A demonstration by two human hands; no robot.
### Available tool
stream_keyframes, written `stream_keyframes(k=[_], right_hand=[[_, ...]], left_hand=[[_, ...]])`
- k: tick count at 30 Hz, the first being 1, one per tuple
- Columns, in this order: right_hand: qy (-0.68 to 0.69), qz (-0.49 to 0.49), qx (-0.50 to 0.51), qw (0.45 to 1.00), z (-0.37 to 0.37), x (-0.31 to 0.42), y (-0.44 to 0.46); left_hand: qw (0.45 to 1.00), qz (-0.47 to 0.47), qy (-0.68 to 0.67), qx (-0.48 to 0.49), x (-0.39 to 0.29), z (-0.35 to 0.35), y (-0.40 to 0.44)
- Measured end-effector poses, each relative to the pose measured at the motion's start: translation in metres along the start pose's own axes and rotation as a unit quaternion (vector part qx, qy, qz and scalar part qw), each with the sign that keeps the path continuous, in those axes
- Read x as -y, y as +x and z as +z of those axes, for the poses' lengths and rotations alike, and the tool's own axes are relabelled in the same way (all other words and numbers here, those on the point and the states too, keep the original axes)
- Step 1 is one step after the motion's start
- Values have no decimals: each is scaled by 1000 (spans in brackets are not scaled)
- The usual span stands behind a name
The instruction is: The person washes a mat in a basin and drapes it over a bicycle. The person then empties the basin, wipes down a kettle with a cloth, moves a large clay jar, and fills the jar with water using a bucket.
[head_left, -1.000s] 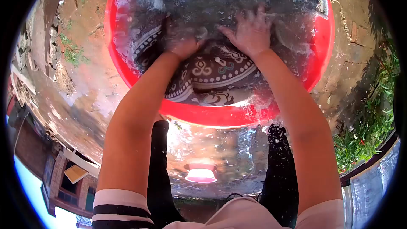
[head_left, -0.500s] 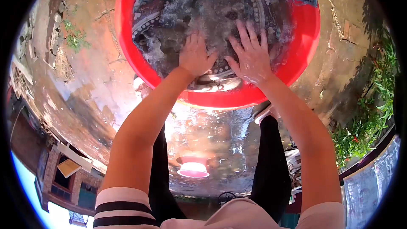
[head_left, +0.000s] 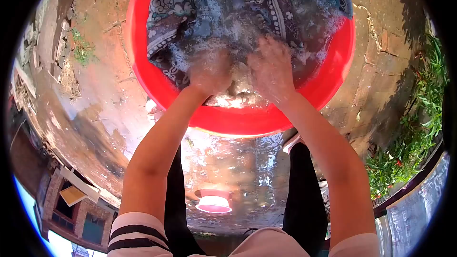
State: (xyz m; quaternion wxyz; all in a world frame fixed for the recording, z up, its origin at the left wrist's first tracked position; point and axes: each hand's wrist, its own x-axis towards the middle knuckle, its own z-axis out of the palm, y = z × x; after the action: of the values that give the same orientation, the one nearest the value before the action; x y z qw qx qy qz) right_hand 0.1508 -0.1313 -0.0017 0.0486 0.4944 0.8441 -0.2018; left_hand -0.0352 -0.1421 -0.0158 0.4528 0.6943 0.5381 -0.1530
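A large red basin point(head_left: 219, 120) holds water and a soaked patterned cloth point(head_left: 278, 14), dark with pale dotted bands. Both hands are down in the water over the near half of the cloth. My left hand point(head_left: 212, 71) is blurred, its fingers curled in and partly under the foamy water. Beside it, my right hand point(head_left: 272, 69) is also curled, knuckles up, closed on the cloth. A pale fold of cloth bunches up between the two hands. The cloth's lighter part, with blue and teal patterns, lies over the far rim.
The basin stands on wet, uneven ground between my feet. A small pink bowl point(head_left: 213, 203) sits on the ground between my legs. Green plants point(head_left: 404, 147) grow at the right, and broken bricks point(head_left: 384, 42) lie near them. A brick building point(head_left: 78, 209) shows at lower left.
My hands were spread flat on the cloth; now their fingers are curled and they have drawn slightly nearer to me. The cloth bunches between them, and its far part shows more.
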Motion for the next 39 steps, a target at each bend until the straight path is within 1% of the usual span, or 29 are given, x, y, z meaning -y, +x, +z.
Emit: stream_keyframes(k=[1, 2, 3, 4, 7, 8, 9, 11, 12, 13, 14, 15, 16, 17, 19, 21, 22, 24, 25, 27, 28, 29, 31, 34, 37, 39], right_hand=[[14, -13, -68, 998, -23, -3, 13], [28, -26, -135, 990, -48, -8, 26], [44, -39, -197, 979, -66, -10, 35], [28, -12, -217, 976, -72, -16, 56], [-27, 20, -185, 982, -52, -27, 91], [-65, 24, -160, 985, -43, -35, 101], [-58, 24, -157, 986, -35, -40, 106], [-45, 26, -153, 987, -7, -55, 120], [-8, 36, -32, 999, 9, -65, 127], [31, 44, 80, 995, 23, -75, 142], [70, 51, 191, 978, 33, -83, 153], [108, 56, 300, 946, 35, -86, 155], [56, -1, 122, 991, 35, -85, 144], [-18, -34, -65, 997, 34, -82, 133], [-24, 78, -9, 997, 20, -70, 129], [-29, 189, 48, 980, -5, -55, 122], [-26, 251, 78, 965, -14, -50, 111], [-9, 201, -66, 977, -28, -50, 88], [-5, 169, -142, 975, -38, -51, 79], [28, 160, -172, 972, -55, -36, 44], [48, 167, -167, 971, -66, -24, 26], [68, 173, -164, 969, -74, -12, 5], [125, 242, -125, 954, -76, 12, -36], [193, 296, -100, 930, -78, 33, -76], [235, 330, -86, 910, -85, 44, -105], [248, 351, -85, 899, -96, 44, -121]], left_hand=[[992, 33, -4, -125, -4, -20, -17], [955, 81, 19, -284, 2, -39, -24], [890, 113, 54, -439, 9, -58, -31], [870, 57, 128, -474, 20, -76, -25], [877, -56, 190, -438, 44, -83, 6], [881, -46, 207, -423, 58, -72, 20], [899, -80, 259, -345, 66, -67, 27], [906, -143, 356, -177, 87, -52, 49], [920, -140, 349, -109, 100, -45, 60], [934, -130, 326, -67, 111, -43, 69], [943, -125, 303, -50, 120, -42, 73], [952, -116, 281, -31, 125, -43, 76], [958, -109, 265, -24, 127, -43, 71], [963, -102, 250, -20, 126, -42, 64], [969, -90, 226, -31, 117, -46, 49], [978, -64, 169, -107, 100, -62, 29], [979, -34, 123, -159, 96, -75, 18], [974, -29, 133, -181, 90, -100, 14], [970, -41, 163, -173, 85, -109, 19], [945, -102, 289, -116, 75, -111, 38], [922, -130, 353, -91, 71, -112, 47], [939, -135, 308, -76, 69, -114, 47], [964, -148, 217, -40, 67, -125, 37], [956, -107, 274, 6, 20, -163, -4], [963, -48, 266, 25, -31, -196, -66], [979, -29, 200, 4, -61, -216, -108]])
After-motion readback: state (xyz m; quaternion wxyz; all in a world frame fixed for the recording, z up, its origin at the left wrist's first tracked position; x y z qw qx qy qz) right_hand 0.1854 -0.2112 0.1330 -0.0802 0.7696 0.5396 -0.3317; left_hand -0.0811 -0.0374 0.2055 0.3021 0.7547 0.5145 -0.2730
